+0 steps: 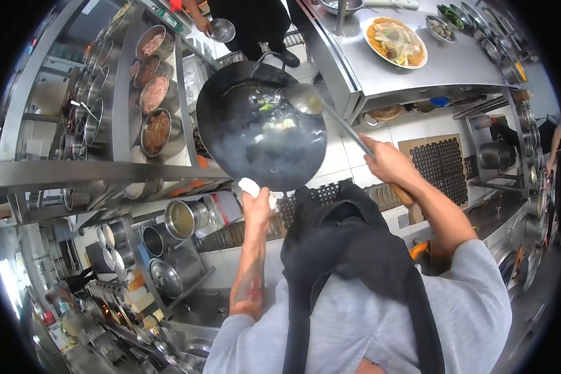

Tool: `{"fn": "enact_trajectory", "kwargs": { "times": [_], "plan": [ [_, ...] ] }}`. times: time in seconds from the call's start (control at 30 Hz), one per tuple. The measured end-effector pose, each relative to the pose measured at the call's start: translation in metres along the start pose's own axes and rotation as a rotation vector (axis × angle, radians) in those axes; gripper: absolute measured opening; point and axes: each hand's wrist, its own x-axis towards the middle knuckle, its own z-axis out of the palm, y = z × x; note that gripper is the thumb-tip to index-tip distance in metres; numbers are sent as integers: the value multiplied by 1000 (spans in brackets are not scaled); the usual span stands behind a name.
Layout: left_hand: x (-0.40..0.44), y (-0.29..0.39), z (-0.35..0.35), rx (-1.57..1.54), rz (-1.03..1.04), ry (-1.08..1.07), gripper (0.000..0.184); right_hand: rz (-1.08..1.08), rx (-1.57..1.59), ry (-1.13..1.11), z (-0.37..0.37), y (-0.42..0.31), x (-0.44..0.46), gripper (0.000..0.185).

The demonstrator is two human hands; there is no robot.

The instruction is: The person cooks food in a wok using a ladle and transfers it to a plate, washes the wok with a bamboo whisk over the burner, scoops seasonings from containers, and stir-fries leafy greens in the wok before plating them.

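A large black wok [230, 140] hangs tilted in front of me, with green and pale pieces of food [279, 124] in it and a light haze over its surface. My left hand [257, 209] is closed round a white cloth [250, 187] at the wok's near edge. In my right hand [389, 163] is the long handle of a metal ladle [305, 98], whose bowl is over the wok's upper right part. The ladle's wooden handle end [401, 195] sticks out below the wrist.
On the steel counter [455, 75] at upper right is a plate of noodles [396, 42]. Metal containers of meat [155, 93] line the left shelf. Another person's hand [204, 25] holds a metal bowl [222, 30] beyond the wok. Pots [181, 219] stand at lower left.
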Motion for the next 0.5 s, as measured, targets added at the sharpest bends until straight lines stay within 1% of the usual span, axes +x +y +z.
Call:
{"fn": "enact_trajectory", "kwargs": {
  "times": [0.07,0.1,0.13,0.17,0.2,0.27,0.3,0.33,0.37,0.4,0.47,0.5],
  "plan": [
    [11,-2,19,78,118,94,7,78,237,-113,3,-30,4,55],
    [30,-19,13,196,164,71,8,131,415,-224,8,-35,6,54],
    [39,-22,20,209,153,94,8,183,596,-341,18,-35,8,54],
    [47,-26,26,221,141,116,8,254,972,-422,30,-30,7,53],
    [51,-27,32,209,86,143,8,244,980,-425,29,-25,2,53],
    [50,-29,41,128,-66,192,8,271,1451,-702,27,-9,-11,57],
    [46,-28,40,55,-119,167,7,259,1457,-714,30,6,-19,57],
    [40,-28,38,-18,-172,135,6,234,1758,-884,35,24,-29,58],
    [33,-30,39,-86,-184,150,7,205,2053,-1052,37,34,-35,59],
    [28,-32,35,-86,-187,149,7,208,2054,-1050,35,34,-39,59],
    [19,-35,19,-188,-336,74,9,333,2038,-994,30,29,-51,58],
    [17,-37,4,-96,-424,0,14,350,1974,-927,27,27,-52,56]
  ]
}}
